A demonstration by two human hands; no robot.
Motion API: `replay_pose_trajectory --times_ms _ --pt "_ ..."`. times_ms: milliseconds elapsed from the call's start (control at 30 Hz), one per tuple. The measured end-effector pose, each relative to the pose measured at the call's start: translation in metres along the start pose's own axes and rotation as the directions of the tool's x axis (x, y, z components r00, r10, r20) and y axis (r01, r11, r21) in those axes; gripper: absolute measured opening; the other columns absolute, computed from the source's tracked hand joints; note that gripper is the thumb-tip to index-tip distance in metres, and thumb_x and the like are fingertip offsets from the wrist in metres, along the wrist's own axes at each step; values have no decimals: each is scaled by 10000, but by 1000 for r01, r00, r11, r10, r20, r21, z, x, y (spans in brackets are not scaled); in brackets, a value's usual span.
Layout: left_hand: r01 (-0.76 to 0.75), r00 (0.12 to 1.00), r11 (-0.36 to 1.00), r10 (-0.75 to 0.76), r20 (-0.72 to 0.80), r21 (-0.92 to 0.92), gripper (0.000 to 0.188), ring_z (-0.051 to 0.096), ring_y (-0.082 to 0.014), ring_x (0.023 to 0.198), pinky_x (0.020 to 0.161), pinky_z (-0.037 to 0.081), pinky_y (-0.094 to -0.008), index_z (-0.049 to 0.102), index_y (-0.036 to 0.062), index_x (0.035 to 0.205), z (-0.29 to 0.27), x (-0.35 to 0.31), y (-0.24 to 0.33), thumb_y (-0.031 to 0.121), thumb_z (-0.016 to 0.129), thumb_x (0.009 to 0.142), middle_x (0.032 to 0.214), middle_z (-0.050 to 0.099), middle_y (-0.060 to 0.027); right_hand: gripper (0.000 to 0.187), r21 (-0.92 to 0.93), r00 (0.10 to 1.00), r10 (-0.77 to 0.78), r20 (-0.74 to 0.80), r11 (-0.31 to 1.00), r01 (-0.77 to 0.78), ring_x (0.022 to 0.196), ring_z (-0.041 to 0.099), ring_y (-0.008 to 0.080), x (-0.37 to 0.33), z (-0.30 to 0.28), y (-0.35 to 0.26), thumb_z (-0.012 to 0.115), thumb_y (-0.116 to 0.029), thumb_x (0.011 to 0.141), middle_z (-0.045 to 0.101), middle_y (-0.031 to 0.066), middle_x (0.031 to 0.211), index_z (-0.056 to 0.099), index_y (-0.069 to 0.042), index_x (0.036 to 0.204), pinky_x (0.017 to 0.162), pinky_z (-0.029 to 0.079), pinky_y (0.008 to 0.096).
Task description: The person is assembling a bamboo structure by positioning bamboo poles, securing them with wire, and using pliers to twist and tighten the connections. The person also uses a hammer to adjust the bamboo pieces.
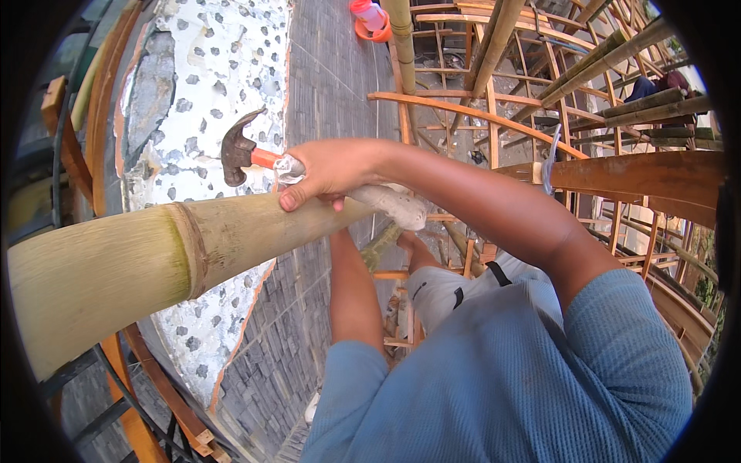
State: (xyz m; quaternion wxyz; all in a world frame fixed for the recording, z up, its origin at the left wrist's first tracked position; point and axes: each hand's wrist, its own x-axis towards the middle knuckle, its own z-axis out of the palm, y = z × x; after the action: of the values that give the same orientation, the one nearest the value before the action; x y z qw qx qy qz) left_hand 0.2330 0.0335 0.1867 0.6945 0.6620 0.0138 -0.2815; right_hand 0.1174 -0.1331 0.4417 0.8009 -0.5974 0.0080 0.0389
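My right hand [332, 170] is closed round a claw hammer and rests against a thick bamboo pole [255, 231], its thumb pressed to the pole's upper side. The hammer's dark, worn head [238, 151] points left, beyond the pole's far edge. Below the head is an orange neck; the pale, wrapped grip [394, 204] comes out on the other side of my hand. My left forearm [353, 297] reaches up beneath the pole, which hides my left hand. The pole slants from the left foreground toward the middle, with a ringed node [187, 251] along it.
Far below lies a grey patterned floor or wall surface [332, 77], beside a white panel with dark dabs [224, 69]. A lattice of timber strips [478, 116] and bamboo poles fills the right. A wide wooden beam [641, 181] juts in there. An orange container [372, 27] stands far off.
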Motion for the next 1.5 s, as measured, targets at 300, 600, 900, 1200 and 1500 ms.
replay_pose_trajectory --times_ms 300,600,900,1200,1500 --pt "-415 910 894 407 -78 -169 810 429 -310 1413 1157 382 -489 329 6 1522 -4 -129 130 651 372 1033 1542 407 -172 966 -192 920 28 -392 975 -111 846 702 248 -31 17 -28 885 -690 602 682 204 1002 631 59 1157 551 541 313" --pt "-742 533 668 642 552 -61 1055 627 -390 1161 1032 517 -564 313 0 1498 56 -165 353 631 783 795 1277 588 -249 696 -535 732 -222 -644 815 -224 929 712 348 -99 23 10 822 -485 814 702 238 968 578 57 1176 813 535 426" --pt "-721 518 680 659 545 -137 829 701 -357 1015 903 593 -498 469 -69 1313 56 -164 357 464 823 786 1118 654 -235 525 -278 582 253 -773 689 -669 947 682 363 -317 7 87 744 -305 901 691 214 1034 572 38 1260 852 516 449" --pt "-710 577 704 601 553 -24 1007 638 -376 1138 984 554 -557 405 8 1394 28 -158 356 624 829 720 1248 591 -228 456 -105 417 287 -862 704 -702 1045 674 399 -368 42 104 752 -259 880 699 247 1071 608 -15 1236 859 503 447" --pt "-696 567 716 502 653 54 1076 589 -385 1208 1020 516 -579 437 43 1387 35 -153 370 685 864 637 1286 565 -188 511 -181 460 229 -858 702 -689 1110 643 432 -378 20 122 753 -273 876 684 265 1147 588 -1 1275 914 501 467"
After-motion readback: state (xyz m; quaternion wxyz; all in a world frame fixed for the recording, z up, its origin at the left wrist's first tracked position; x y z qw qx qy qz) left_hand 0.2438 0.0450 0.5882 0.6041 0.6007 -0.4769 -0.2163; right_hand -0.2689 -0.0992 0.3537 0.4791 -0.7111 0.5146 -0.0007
